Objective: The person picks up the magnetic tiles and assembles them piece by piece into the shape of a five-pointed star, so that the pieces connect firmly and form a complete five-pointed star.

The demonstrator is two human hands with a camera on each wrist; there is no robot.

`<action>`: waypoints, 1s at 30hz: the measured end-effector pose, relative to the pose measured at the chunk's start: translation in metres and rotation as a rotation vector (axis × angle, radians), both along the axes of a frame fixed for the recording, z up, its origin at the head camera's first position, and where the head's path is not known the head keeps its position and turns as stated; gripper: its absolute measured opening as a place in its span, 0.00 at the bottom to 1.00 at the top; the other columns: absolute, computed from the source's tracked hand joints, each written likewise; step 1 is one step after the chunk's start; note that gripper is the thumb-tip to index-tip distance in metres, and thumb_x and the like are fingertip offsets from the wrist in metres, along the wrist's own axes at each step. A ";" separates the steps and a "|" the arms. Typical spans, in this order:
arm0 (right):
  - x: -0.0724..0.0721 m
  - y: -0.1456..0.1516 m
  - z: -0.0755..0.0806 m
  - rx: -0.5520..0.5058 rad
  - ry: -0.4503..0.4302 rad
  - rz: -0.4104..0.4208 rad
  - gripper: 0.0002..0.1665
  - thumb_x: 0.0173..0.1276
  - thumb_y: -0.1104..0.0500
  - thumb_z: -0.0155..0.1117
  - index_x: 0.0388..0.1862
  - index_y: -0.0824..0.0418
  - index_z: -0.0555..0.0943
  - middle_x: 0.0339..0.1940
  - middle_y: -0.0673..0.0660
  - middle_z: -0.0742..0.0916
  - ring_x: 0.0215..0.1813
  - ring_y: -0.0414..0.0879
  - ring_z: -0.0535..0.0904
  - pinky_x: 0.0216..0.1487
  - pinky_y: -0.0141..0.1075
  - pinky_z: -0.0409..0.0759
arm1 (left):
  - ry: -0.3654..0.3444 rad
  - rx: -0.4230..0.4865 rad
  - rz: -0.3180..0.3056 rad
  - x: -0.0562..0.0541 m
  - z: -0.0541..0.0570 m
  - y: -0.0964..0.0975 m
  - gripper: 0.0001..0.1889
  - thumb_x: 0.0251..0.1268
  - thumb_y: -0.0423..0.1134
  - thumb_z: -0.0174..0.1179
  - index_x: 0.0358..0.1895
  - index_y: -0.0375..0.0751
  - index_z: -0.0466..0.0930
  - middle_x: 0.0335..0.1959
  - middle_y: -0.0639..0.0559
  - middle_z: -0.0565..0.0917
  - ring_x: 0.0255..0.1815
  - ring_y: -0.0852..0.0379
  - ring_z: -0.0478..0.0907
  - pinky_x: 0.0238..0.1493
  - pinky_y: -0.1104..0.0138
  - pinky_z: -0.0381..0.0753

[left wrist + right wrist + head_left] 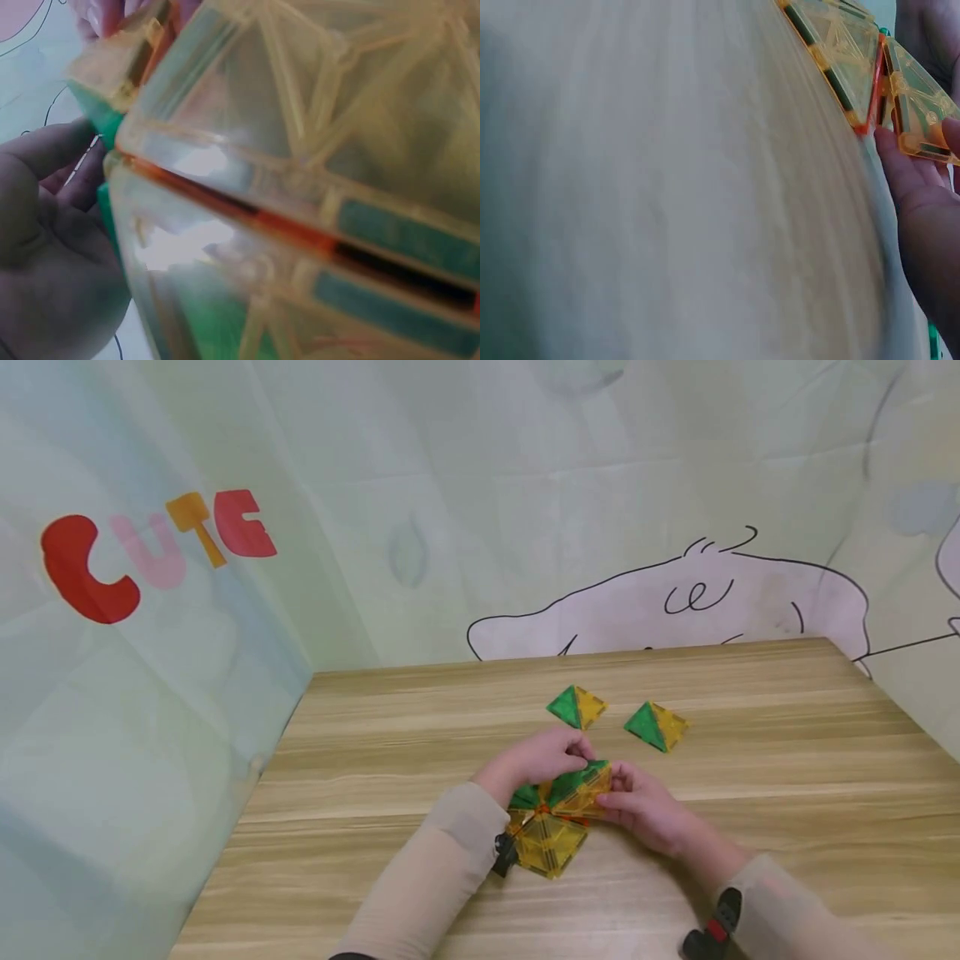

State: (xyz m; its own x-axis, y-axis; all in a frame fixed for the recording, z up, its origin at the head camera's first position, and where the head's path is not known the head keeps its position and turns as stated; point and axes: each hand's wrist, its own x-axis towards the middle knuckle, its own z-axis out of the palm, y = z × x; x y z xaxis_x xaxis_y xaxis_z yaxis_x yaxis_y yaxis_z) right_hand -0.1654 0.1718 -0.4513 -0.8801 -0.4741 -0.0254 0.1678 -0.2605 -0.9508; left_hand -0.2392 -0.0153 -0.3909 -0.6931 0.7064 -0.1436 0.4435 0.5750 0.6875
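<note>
A cluster of translucent magnetic tiles (551,852) in yellow, green and orange-red sits in front of me, its pieces fanned around a centre. My left hand (543,758) reaches over the far side and pinches the green top edge of a raised green-and-yellow tile piece (581,793). From the right, my right hand (645,808) grips that piece's yellow end, thumb on the near face. In the right wrist view its fingers (900,169) lie under the yellow tile (922,105). Large yellow tiles (315,97) fill the left wrist view, partly hiding the left hand (60,232).
Two green-and-yellow tile pyramids (577,707) (656,727) stand farther back on the wooden table (390,735). A printed cloth (390,527) hangs behind the table's back edge and along the left side.
</note>
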 end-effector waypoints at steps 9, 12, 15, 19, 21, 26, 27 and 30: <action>0.002 -0.003 -0.004 0.070 -0.015 -0.016 0.13 0.67 0.70 0.53 0.48 0.68 0.64 0.50 0.56 0.80 0.51 0.46 0.78 0.53 0.39 0.75 | 0.055 -0.096 -0.052 0.003 0.001 0.005 0.07 0.69 0.35 0.53 0.43 0.46 0.80 0.40 0.59 0.80 0.43 0.65 0.74 0.47 0.71 0.73; 0.003 -0.004 -0.004 0.097 -0.008 -0.035 0.14 0.68 0.67 0.53 0.49 0.71 0.64 0.50 0.58 0.78 0.51 0.46 0.78 0.53 0.39 0.75 | 0.086 -0.122 -0.060 0.003 0.000 0.006 0.07 0.69 0.36 0.53 0.43 0.46 0.81 0.40 0.60 0.81 0.42 0.66 0.74 0.47 0.71 0.72; 0.003 -0.002 -0.002 0.130 -0.010 -0.067 0.19 0.69 0.66 0.53 0.53 0.76 0.64 0.52 0.60 0.77 0.51 0.45 0.77 0.54 0.38 0.75 | 0.101 -0.135 -0.070 0.002 -0.002 0.005 0.08 0.69 0.38 0.54 0.44 0.46 0.82 0.41 0.60 0.81 0.42 0.66 0.75 0.47 0.71 0.72; 0.005 0.003 0.000 0.168 -0.007 -0.101 0.27 0.70 0.65 0.52 0.59 0.83 0.59 0.54 0.65 0.75 0.52 0.46 0.77 0.55 0.39 0.74 | 0.091 -0.129 -0.079 0.002 -0.003 0.004 0.11 0.68 0.44 0.56 0.48 0.46 0.81 0.43 0.59 0.82 0.45 0.65 0.75 0.49 0.71 0.72; 0.006 0.006 0.001 0.177 -0.005 -0.110 0.29 0.70 0.64 0.52 0.60 0.84 0.58 0.55 0.68 0.74 0.52 0.48 0.77 0.56 0.39 0.74 | 0.079 -0.122 -0.084 0.001 -0.003 0.003 0.12 0.67 0.44 0.57 0.49 0.45 0.81 0.44 0.58 0.82 0.46 0.65 0.76 0.50 0.71 0.72; 0.006 0.011 0.002 0.171 -0.013 -0.130 0.30 0.69 0.64 0.53 0.60 0.85 0.57 0.55 0.70 0.74 0.52 0.49 0.78 0.56 0.40 0.74 | 0.079 -0.119 -0.103 0.001 -0.004 0.002 0.12 0.66 0.43 0.58 0.49 0.44 0.80 0.45 0.56 0.82 0.48 0.64 0.76 0.50 0.72 0.72; 0.006 0.012 0.002 0.168 -0.010 -0.132 0.30 0.69 0.64 0.53 0.60 0.85 0.57 0.54 0.69 0.74 0.51 0.49 0.78 0.55 0.40 0.74 | 0.082 -0.120 -0.104 0.001 -0.004 0.002 0.12 0.66 0.42 0.58 0.49 0.44 0.80 0.45 0.56 0.82 0.48 0.64 0.76 0.50 0.72 0.72; 0.006 0.015 0.001 0.156 -0.005 -0.139 0.29 0.70 0.65 0.52 0.59 0.84 0.57 0.52 0.66 0.76 0.50 0.48 0.79 0.55 0.39 0.75 | 0.090 -0.125 -0.110 0.002 -0.004 0.002 0.12 0.66 0.42 0.57 0.49 0.44 0.80 0.45 0.57 0.82 0.48 0.64 0.76 0.50 0.72 0.72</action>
